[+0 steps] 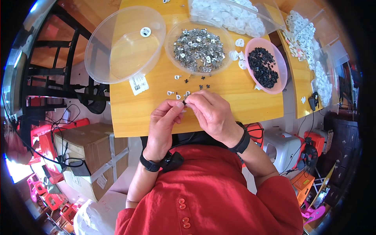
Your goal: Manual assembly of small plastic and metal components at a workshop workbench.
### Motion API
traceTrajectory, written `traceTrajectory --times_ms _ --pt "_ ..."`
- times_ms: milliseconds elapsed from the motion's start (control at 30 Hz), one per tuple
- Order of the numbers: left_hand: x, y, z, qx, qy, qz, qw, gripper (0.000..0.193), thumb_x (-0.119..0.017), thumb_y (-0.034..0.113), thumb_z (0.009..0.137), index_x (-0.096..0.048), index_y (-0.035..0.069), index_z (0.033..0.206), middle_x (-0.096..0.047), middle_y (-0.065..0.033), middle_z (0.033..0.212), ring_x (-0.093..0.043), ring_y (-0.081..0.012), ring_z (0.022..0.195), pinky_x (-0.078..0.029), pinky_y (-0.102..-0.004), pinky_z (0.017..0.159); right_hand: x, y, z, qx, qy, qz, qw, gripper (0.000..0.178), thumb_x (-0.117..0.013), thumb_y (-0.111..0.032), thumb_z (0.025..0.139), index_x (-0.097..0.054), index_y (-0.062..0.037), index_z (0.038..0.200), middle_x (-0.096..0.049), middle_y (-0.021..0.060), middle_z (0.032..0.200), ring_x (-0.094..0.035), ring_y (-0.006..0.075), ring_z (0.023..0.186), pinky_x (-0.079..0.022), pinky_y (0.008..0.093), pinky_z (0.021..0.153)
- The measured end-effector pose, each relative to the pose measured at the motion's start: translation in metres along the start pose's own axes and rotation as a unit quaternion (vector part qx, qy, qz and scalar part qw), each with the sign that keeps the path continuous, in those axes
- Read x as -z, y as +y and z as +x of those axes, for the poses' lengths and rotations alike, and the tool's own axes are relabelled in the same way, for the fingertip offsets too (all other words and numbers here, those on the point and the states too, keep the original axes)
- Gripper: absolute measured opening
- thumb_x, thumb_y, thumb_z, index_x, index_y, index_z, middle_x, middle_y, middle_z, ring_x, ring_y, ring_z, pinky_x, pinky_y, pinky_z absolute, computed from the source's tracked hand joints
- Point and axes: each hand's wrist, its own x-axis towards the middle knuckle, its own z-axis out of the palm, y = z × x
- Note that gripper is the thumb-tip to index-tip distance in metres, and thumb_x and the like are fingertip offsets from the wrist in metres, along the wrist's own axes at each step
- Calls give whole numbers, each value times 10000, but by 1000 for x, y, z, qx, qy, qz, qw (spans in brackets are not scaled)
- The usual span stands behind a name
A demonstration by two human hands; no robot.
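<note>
Above the table's front edge, my left hand (166, 117) and my right hand (213, 113) meet, fingertips pinched together. Between them shows a bit of a small black part (183, 102); the fingers cover most of it. A sliver of white shows under my left thumb, too small to name. Just beyond the fingers lie a few small white-and-metal pieces (170, 93) and several black cross-shaped pieces (201, 87). A round clear tub (169, 49) farther back holds many metal-and-white pieces (196, 49). To its right, a pink bowl (280, 64) contains a heap of black pieces (264, 67).
A large clear tub (117, 64) with a round white label stands at the left of the yellow table (250, 105). Clear bins of white plastic parts (231, 17) stand at the back and right (323, 80). A taped cardboard box (84, 145) sits below, left.
</note>
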Motion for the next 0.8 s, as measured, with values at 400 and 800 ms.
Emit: traceTrajectory --times_ms 400,800 --pt "-6 0 -5 14 -27 34 999 151 -554 157 939 -642 36 962 -669 -36 916 -535 -57 745 -413 -209 682 13 7 4 -57 -82 107 989 131 -598 24 827 -582 -40 939 -589 101 828 -608 291 727 -477 355 608" --pt "-3 -2 -3 2 6 -10 1000 151 -573 151 927 -671 44 969 -668 -11 891 -518 -48 722 -411 -204 654 4 1 -3 -34 3 58 998 111 -619 -26 822 -589 -57 924 -587 67 816 -591 272 689 -460 362 597"
